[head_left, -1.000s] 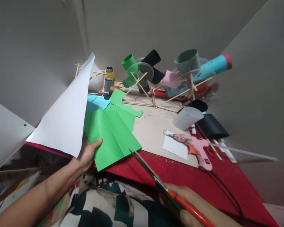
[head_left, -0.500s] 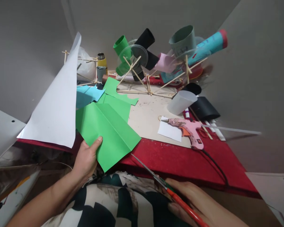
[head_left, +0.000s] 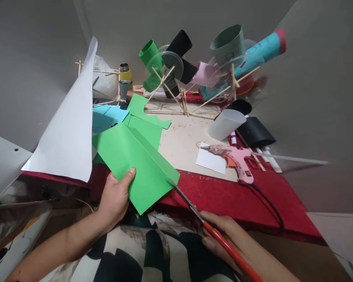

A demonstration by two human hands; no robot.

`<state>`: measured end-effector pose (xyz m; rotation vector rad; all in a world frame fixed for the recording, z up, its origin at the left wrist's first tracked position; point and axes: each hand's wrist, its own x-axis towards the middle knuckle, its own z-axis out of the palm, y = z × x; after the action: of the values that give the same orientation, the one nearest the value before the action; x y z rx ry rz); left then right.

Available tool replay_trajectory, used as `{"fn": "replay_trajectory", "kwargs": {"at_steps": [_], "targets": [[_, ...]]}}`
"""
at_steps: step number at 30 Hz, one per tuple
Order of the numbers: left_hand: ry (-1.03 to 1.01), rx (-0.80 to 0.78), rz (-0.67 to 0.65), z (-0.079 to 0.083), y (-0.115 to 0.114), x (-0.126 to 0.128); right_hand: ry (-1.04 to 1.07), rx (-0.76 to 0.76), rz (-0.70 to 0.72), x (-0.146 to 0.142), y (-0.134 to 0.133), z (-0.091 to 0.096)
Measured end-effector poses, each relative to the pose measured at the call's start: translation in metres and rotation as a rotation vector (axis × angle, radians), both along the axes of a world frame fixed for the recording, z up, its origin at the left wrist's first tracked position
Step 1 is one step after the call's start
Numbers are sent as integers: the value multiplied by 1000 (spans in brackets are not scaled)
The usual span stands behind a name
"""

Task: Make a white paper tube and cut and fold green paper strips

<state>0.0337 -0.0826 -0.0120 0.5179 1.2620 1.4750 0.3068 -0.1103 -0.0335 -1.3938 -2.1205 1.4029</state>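
Note:
My left hand (head_left: 115, 196) pinches a creased sheet of green paper (head_left: 144, 172), thumb on top, above the table's front edge. In my right hand (head_left: 223, 235) is a pair of scissors (head_left: 191, 203) with orange-red handles. The blade tips meet the green sheet's right edge, close to its crease. How far the blades are apart is hard to make out. Behind the held sheet lie more cut pieces of green paper (head_left: 148, 133), one with a jagged edge, and a blue paper piece (head_left: 106, 117).
A pink glue gun (head_left: 232, 156) with its cord lies at the right on the red cloth (head_left: 206, 196). Behind it stand a white paper tube (head_left: 227, 124) and a black tube (head_left: 257, 131). Stick frames with paper-cup wheels (head_left: 164, 70) fill the back. A large white sheet (head_left: 67, 129) leans left.
The green sheet in my left hand has shifted right. The scissors in my right hand have come up to its right edge, touching it where there was a small gap before.

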Motion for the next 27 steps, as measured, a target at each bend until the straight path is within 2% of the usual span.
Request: {"fn": "replay_trajectory", "kwargs": {"at_steps": [4,9,16,21,27], "targets": [[44,64,-39,2,3,6,93,29,-53,3,-2,-3],[127,85,-62,5,7,11,128,0,-97,1,-1,4],[150,95,-85,6,10,12,167,-40,25,2,5,0],[158,94,-87,6,9,11,169,-87,-46,0,3,2],[133,101,-81,4,8,10,196,-174,-36,-4,5,0]]}}
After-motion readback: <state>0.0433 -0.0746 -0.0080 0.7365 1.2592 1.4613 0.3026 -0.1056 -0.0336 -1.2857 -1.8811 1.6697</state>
